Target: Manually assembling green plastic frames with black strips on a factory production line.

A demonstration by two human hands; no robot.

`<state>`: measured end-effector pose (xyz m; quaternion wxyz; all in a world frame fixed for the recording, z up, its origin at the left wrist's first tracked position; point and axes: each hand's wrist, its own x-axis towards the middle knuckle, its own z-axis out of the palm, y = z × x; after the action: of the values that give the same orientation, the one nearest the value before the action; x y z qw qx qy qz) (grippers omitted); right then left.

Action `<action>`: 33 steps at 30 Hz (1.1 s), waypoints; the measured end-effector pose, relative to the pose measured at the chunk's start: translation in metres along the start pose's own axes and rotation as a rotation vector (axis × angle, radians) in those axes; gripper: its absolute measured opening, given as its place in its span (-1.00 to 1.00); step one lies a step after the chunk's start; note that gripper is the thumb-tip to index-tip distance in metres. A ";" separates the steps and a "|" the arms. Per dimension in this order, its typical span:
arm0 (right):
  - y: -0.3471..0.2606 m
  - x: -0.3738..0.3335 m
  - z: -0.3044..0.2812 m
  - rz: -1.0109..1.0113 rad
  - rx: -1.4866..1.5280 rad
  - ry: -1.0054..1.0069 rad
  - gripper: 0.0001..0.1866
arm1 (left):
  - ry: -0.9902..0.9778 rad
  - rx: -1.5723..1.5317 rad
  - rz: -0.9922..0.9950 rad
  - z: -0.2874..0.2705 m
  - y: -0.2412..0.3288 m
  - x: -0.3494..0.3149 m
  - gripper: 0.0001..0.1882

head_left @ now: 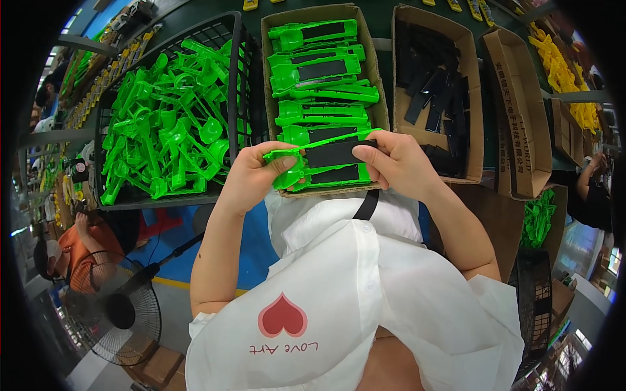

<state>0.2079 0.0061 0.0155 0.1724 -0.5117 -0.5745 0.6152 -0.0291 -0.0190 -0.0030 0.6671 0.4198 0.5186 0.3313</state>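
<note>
A bright green plastic housing [295, 168] with a black rectangular panel [331, 154] on it spans both my hands. My left hand [259, 171] pinches its wider end between thumb and fingers. On the other end, my right hand [399, 161] is closed, its thumb pressing near the panel's right edge. The held piece is just above the near end of a cardboard box [385, 98], where similar green housings [316, 73] with black panels lie in a stacked column. My right fingers' undersides are hidden.
To the left stands a black plastic crate [240, 72] heaped with loose green parts [173, 124]. A cardboard box [405, 124] of loose black panels [433, 88] is on the right, beside another narrow cardboard box [515, 117]. Yellow parts [557, 62] lie farther right. A fan [117, 309] stands behind left, near another person [91, 254].
</note>
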 end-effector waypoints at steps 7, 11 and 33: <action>-0.012 0.003 0.011 0.099 -0.123 0.058 -0.74 | 0.004 -0.050 -0.012 0.001 -0.003 0.002 -0.83; 0.002 0.016 0.015 0.061 -0.243 0.091 -0.67 | 0.007 -0.062 0.010 0.001 -0.008 0.005 -0.82; 0.055 0.016 0.007 -0.300 -0.169 0.286 -0.42 | 0.199 1.096 0.408 0.060 0.000 0.039 -0.90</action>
<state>0.2164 0.0000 -0.0407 0.2982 -0.5151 -0.6635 0.4533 0.0387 0.0021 -0.0130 0.2239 0.7612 0.5830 0.1746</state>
